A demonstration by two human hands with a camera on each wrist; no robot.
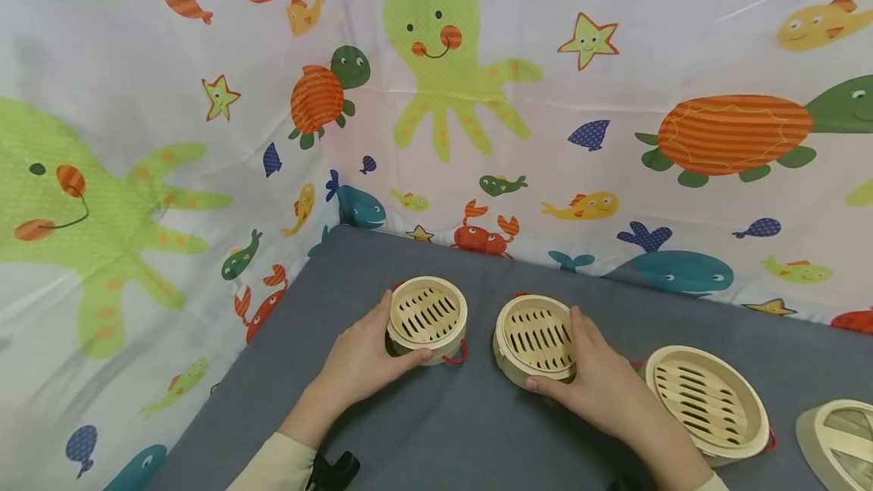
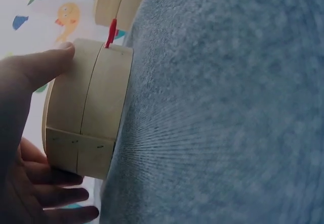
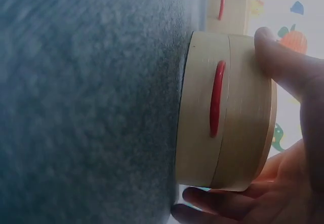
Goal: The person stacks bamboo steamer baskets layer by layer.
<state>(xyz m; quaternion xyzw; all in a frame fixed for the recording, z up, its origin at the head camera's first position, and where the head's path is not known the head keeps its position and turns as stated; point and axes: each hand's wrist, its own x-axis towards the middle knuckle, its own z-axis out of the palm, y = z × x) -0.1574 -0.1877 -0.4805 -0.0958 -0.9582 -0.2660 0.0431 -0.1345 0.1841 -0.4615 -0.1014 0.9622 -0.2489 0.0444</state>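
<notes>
Two small round bamboo steamers with slatted bottoms stand side by side on the grey table cloth (image 1: 436,430). My left hand (image 1: 395,333) grips the left steamer (image 1: 427,314), thumb on its near wall and fingers round its left side. In the left wrist view the thumb (image 2: 45,67) and fingers (image 2: 55,193) clasp this two-tier steamer (image 2: 86,112). My right hand (image 1: 569,358) grips the right steamer (image 1: 535,337) the same way. The right wrist view shows that steamer (image 3: 228,112) with a red loop (image 3: 216,97) and my thumb (image 3: 283,62) on its wall.
A larger bamboo steamer (image 1: 705,400) lies to the right of my right hand, and another piece (image 1: 842,442) sits at the right edge. A sea-creature patterned curtain (image 1: 477,97) closes off the back and left sides. The table's left edge (image 1: 225,392) runs diagonally.
</notes>
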